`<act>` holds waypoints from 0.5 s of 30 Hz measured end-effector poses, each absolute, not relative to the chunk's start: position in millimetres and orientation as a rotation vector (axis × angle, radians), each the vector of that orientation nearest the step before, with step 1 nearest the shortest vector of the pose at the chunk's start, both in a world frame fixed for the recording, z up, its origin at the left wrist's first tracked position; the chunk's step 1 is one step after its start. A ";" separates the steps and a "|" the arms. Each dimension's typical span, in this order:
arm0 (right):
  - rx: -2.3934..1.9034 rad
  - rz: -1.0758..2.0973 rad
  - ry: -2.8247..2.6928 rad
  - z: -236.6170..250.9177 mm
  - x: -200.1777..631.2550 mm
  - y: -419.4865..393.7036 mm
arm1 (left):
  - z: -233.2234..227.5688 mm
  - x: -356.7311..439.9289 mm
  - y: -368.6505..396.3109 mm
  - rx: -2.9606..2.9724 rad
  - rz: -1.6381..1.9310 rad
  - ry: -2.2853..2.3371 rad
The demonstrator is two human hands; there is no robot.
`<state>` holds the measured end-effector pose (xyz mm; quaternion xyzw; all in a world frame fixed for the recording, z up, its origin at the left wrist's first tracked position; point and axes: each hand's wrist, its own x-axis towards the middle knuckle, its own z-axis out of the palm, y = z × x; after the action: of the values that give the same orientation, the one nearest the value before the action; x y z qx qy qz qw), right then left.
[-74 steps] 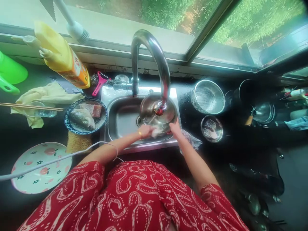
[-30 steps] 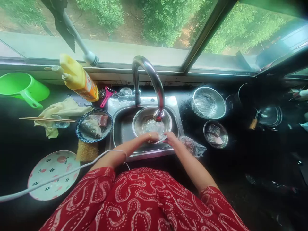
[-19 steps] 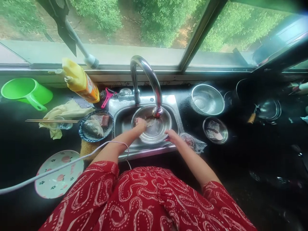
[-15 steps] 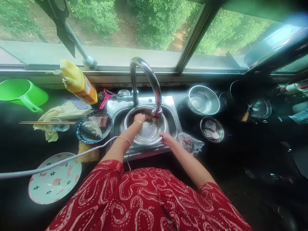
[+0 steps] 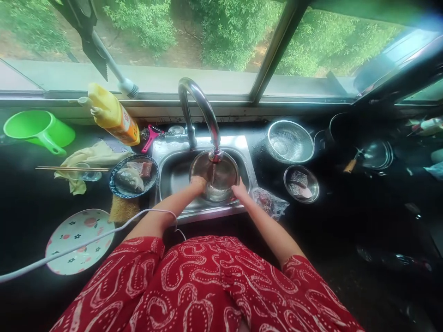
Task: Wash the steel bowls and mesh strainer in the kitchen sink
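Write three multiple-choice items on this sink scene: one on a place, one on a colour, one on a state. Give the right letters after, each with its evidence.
1. Where does the steel bowl sit?
A. in the sink, under the tap
B. on the flowered plate
C. on the window sill

2. What colour is the handled scoop at far left?
A. red
B. green
C. blue

3. How do the hands stand to the steel bowl?
A. both are off it
B. only the right touches it
C. the left hand and the right hand each hold its near rim

Answers: 1 A, the bowl lies inside the sink basin right below the spout. 2 B, the scoop is bright green. 3 C, one hand is at each side of the rim nearest the person.
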<state>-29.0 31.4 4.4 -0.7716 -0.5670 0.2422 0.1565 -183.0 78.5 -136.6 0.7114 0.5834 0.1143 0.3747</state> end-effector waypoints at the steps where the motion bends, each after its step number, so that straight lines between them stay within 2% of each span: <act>1: -2.224 0.512 -1.826 10.4 -27.5 32.0 | -137.1 -195.7 80.6 1.798 0.279 1.544; 4: -2.171 -0.134 -2.299 29.7 -22.9 32.9 | -139.8 -227.3 79.6 1.740 0.256 1.595; 6: -2.078 -0.390 -2.424 41.3 -18.9 32.9 | -143.3 -239.5 73.1 1.719 0.298 1.589; 11: -1.983 -0.608 -2.480 60.5 -7.2 33.4 | -143.0 -242.6 55.3 1.691 0.593 1.605; 15: -1.909 -0.561 -2.338 69.4 -1.3 36.5 | -121.9 -234.4 50.6 1.695 0.797 1.596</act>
<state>-1.3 36.5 69.4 -0.6213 -0.7611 -0.1827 0.0359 -234.4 50.6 -121.9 0.6493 0.6113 0.3053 0.3338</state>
